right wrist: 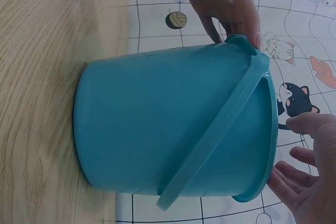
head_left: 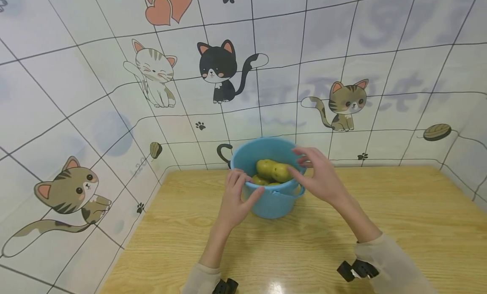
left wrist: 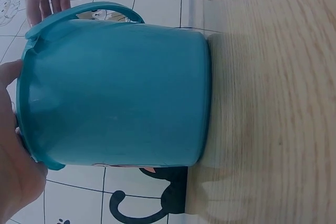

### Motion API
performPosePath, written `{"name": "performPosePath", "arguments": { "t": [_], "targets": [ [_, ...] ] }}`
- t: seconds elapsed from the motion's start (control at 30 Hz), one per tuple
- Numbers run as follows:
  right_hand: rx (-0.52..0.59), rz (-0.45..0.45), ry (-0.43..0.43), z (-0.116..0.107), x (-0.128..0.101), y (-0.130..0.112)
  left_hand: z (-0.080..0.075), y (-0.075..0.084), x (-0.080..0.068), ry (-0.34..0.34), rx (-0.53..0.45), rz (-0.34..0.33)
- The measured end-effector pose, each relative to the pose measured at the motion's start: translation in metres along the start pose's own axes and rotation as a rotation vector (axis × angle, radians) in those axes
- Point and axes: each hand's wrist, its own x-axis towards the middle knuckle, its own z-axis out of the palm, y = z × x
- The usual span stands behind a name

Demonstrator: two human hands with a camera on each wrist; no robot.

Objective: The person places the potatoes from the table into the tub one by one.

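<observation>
A light blue bucket (head_left: 271, 205) stands upright on the table, holding several yellow-green fruits (head_left: 281, 172) of rounded shape. At its left rim my left hand (head_left: 236, 199) grips the edge, fingers bent over it and thumb along the front. My right hand (head_left: 321, 175) is at the opposite side, fingers loosely bent and spread at the rim, thumb overlapping one fruit in the head view. In the right wrist view, fingertips (right wrist: 278, 179) of that hand meet the rim, and the thumb reaches over the bucket's mouth. The bucket's wall hides the fruits from both wrist views.
The bucket's handle (right wrist: 210, 135) hangs down along its front side. Beneath it is a wood-grain table (head_left: 182, 226). A tiled-pattern wall (head_left: 281, 112) with cartoon cats stands right behind the bucket, and another wall rises at the left.
</observation>
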Motion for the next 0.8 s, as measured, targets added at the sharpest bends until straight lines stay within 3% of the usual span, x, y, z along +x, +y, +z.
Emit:
{"name": "performPosePath", "arguments": {
  "t": [0.4,0.8],
  "targets": [
    [-0.054,-0.035,-0.002,-0.007,-0.008,0.005,-0.004,-0.001,0.0,-0.005,0.05,-0.001],
    [-0.105,-0.077,-0.019,-0.014,-0.013,0.004,-0.011,0.005,0.007,0.073,0.091,-0.02]
  ]
}}
